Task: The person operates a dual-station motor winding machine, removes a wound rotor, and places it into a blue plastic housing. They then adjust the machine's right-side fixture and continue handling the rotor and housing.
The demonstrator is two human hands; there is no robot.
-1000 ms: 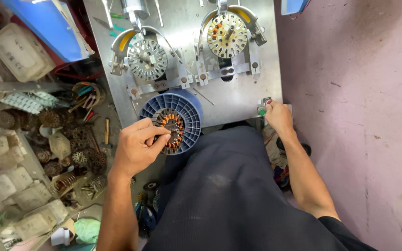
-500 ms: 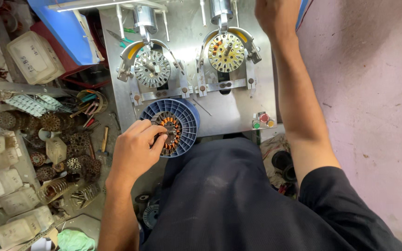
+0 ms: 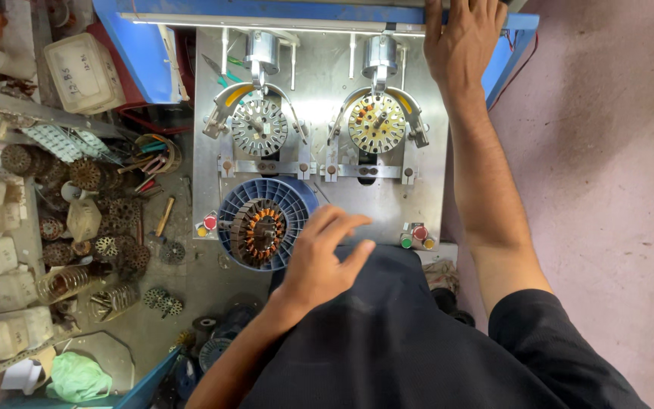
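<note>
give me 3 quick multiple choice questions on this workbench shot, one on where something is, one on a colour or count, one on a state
1. Where is the right hand?
A. on the blue frame at the top of the machine
B. on the coloured buttons
C. in the lap

2. How many round stators sit in the two upper fixtures of the metal plate?
A. one
B. two
C. four

3. What is the left hand doing?
A. gripping a hammer
B. resting open beside the blue ribbed disc, fingers spread
C. pressing the red button

Answers:
1 A, the hand lies flat on the top edge.
2 B, the left stator and the right stator show.
3 B, nothing is held in it.
</note>
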